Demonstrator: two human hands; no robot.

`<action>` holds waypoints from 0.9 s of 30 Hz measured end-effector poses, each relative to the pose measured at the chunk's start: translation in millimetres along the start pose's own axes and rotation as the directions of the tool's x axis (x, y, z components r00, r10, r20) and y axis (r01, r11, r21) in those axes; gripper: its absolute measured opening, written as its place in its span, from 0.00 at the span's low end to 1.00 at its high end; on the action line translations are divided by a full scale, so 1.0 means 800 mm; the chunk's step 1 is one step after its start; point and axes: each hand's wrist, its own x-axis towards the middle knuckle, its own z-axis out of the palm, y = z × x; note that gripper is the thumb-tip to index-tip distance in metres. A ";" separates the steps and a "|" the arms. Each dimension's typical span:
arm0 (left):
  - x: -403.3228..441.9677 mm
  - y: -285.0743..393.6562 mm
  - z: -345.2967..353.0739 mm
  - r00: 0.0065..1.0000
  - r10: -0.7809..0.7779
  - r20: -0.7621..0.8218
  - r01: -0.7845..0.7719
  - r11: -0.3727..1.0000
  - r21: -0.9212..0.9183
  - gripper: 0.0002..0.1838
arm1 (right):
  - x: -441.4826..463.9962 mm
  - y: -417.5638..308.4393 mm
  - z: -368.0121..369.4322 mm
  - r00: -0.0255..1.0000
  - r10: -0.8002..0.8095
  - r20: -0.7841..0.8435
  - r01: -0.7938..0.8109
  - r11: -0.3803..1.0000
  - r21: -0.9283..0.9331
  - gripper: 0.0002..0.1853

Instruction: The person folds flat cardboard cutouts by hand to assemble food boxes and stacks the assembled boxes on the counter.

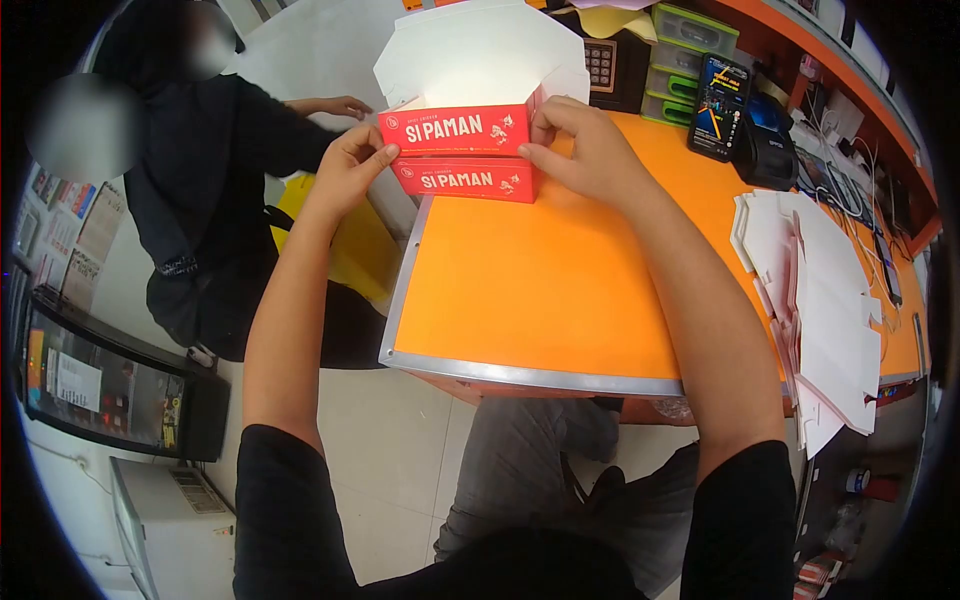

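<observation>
A red carton box (455,132) marked "SI PAMAN" stands at the far end of the orange table, its white lid (470,50) raised. It sits on top of a second red box (465,180) with the same print. My left hand (355,165) grips the upper box at its front left corner, thumb on the red face. At the front right corner my right hand (578,145) pinches the same box between thumb and curled fingers.
Flat white cartons (810,300) are stacked on the table's right side. A phone (719,107), a black printer-like device (766,145) and green drawers (690,60) stand behind. Another person (210,180) in black is on the left, beside a yellow object (345,240).
</observation>
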 end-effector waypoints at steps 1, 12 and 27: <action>0.000 0.000 0.001 1.000 -0.013 0.004 0.013 0.998 -0.059 0.13 | 0.000 -0.001 -0.001 1.000 0.005 0.015 -0.005 1.000 -0.010 0.14; 0.001 -0.006 0.005 1.000 0.000 -0.016 -0.002 0.995 -0.101 0.11 | 0.000 -0.003 0.003 1.000 0.028 0.015 -0.026 0.996 -0.085 0.13; -0.010 0.015 0.022 0.993 -0.037 -0.108 0.020 0.988 -0.155 0.25 | -0.004 0.024 0.006 1.000 -0.022 -0.016 0.021 0.999 -0.026 0.12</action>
